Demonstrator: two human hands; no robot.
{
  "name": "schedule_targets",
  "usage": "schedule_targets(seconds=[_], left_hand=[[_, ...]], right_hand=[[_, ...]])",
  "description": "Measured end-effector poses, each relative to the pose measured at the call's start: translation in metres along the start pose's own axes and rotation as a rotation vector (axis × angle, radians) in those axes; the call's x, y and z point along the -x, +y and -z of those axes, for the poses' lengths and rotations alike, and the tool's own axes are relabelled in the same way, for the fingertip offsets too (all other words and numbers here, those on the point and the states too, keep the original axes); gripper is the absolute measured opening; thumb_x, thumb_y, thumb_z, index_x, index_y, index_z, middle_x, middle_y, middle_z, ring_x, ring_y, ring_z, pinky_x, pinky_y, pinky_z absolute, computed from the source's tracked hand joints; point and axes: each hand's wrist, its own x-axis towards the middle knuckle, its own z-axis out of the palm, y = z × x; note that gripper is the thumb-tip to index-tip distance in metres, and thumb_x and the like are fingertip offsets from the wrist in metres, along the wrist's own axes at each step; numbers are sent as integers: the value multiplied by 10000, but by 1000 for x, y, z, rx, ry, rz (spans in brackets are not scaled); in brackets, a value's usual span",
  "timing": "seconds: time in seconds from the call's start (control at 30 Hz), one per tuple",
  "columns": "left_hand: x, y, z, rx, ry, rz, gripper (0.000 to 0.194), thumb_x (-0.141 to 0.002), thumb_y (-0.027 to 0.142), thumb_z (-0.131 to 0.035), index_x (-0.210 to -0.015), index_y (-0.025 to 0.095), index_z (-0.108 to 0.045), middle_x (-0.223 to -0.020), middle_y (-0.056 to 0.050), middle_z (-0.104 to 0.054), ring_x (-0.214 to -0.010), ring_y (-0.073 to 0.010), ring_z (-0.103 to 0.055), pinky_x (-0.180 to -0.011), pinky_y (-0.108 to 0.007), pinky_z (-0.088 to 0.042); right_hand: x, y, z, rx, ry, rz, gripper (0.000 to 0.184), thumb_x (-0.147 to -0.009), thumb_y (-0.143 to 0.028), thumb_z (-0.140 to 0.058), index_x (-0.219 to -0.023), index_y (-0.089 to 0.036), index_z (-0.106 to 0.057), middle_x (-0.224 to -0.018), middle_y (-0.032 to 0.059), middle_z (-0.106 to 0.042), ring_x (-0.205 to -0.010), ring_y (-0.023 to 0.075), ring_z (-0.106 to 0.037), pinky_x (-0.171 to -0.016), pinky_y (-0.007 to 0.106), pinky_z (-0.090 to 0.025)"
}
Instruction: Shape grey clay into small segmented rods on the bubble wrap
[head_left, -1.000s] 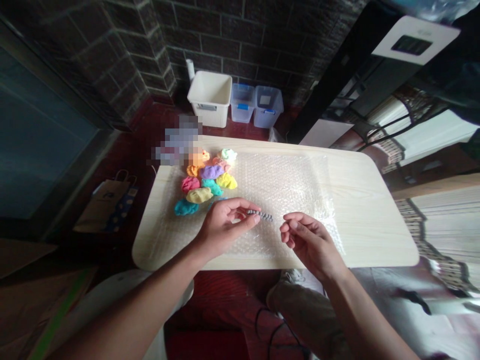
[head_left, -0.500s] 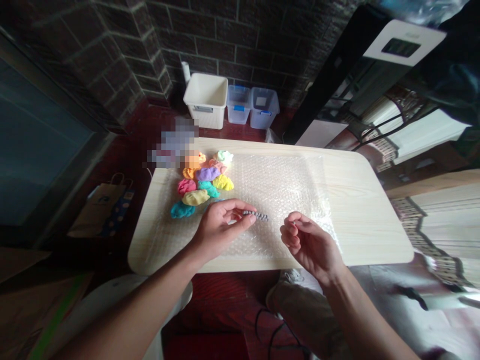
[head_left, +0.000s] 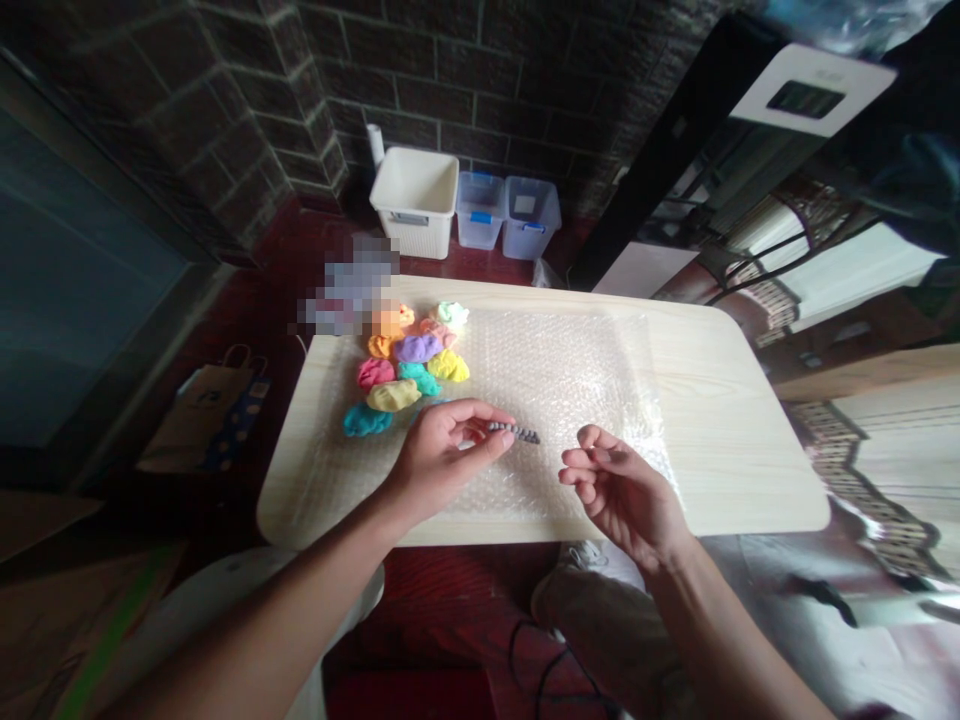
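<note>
Between thumb and fingertips, my left hand [head_left: 448, 452] pinches a short strip of small grey beads [head_left: 528, 435], its free end pointing right. What the beads are made of is too small to tell. My right hand [head_left: 628, 495] hovers a little to the right of the strip, apart from it. Its thumb rests against the curled fingers, with the other fingertips fanned out; anything pinched there is too small to make out. Beyond my left hand lie several soft coloured lumps, among them a yellow lump [head_left: 448, 365], a purple lump [head_left: 417, 348] and a teal lump [head_left: 367, 419].
Bubble wrap [head_left: 555, 350] covers much of the pale wooden table [head_left: 720, 420] under the lumps. On the floor behind stand a white bin [head_left: 416, 235] and two clear plastic boxes, one being the right-hand box [head_left: 531, 235]. A paper bag [head_left: 196, 415] is at the left.
My right hand's fingers have fanned out from a tighter curl; a tiny pale speck at its fingertips half a second ago no longer shows. My left hand keeps the strip in nearly the same pose.
</note>
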Motion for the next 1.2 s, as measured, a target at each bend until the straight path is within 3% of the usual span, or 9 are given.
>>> schedule_targets(seconds=[0.1, 0.2, 0.3, 0.37, 0.47, 0.57, 0.7, 0.97, 1.2], left_hand=[[0, -1, 0, -10, 6, -10, 211, -849, 320, -808, -978, 156, -781, -965, -92, -802, -845, -198, -749, -762, -285, -594], [1, -1, 1, -10, 7, -11, 203, -856, 318, -803, -978, 157, -783, -960, -90, -801, -838, -193, -746, -752, -277, -590], [2, -1, 1, -1, -3, -9, 194, -857, 304, -803, -985, 159, -786, -947, -84, -797, -837, -186, -739, -746, -269, -580], [1, -1, 1, 8, -7, -5, 190, -855, 295, -805, -989, 162, -787, -935, -78, -794, -834, -181, -733, -744, -266, -572], [1, 0, 1, 11, -7, 0, 180, -854, 284, -805, -986, 164, -788, -921, -75, -793, -825, -177, -726, -739, -264, -564], [0, 0, 0, 16, -5, 1, 173, -854, 279, -804, -982, 163, -787, -927, -76, -792, -830, -175, -721, -743, -263, -558], [1, -2, 0, 21, -8, 3, 181, -856, 288, -807, -982, 160, -782, -933, -75, -784, -842, -176, -713, -756, -264, -551], [3, 0, -1, 9, -61, 12, 201, -872, 310, -800, -1000, 157, -784, -928, -67, -774, -841, -176, -694, -758, -264, -529], [6, 2, -3, -5, -106, -2, 208, -885, 319, -793, -1027, 167, -791, -955, -69, -771, -900, -193, -703, -803, -279, -538]], right_hand=[[2, 0, -1, 26, -2, -19, 197, -788, -286, -882, -874, -202, -726, -835, 65, -847, -792, 204, -833, -614, 178, -637], [2, 2, -1, 34, 3, -13, 239, -807, -359, -894, -849, -203, -718, -738, 45, -819, -662, 169, -802, -512, 151, -583], [1, 7, -1, 24, -58, 66, 281, -818, -386, -893, -780, -212, -676, -576, -27, -699, -437, 93, -633, -381, 136, -445], [-1, 9, -2, 23, -91, 132, 303, -782, -345, -924, -738, -216, -654, -560, -61, -622, -416, 66, -533, -386, 147, -396], [-2, 11, -3, 42, -78, 193, 244, -724, -263, -962, -753, -223, -723, -642, -44, -637, -551, 81, -565, -508, 178, -452], [-2, 12, -2, 78, -25, 168, 160, -768, -272, -934, -873, -224, -822, -754, 8, -723, -684, 114, -631, -623, 221, -512], [-2, 13, -3, 126, 29, 136, 200, -796, -279, -916, -972, -210, -850, -857, 39, -774, -757, 123, -667, -711, 234, -545], [-9, 20, -6, 249, 122, 351, 190, -709, -240, -973, -830, -223, -828, -690, -10, -740, -606, 86, -608, -589, 187, -499], [-7, 26, -6, 339, 184, 435, 167, -738, -272, -959, -866, -236, -859, -842, 29, -831, -722, 123, -693, -692, 224, -573]])
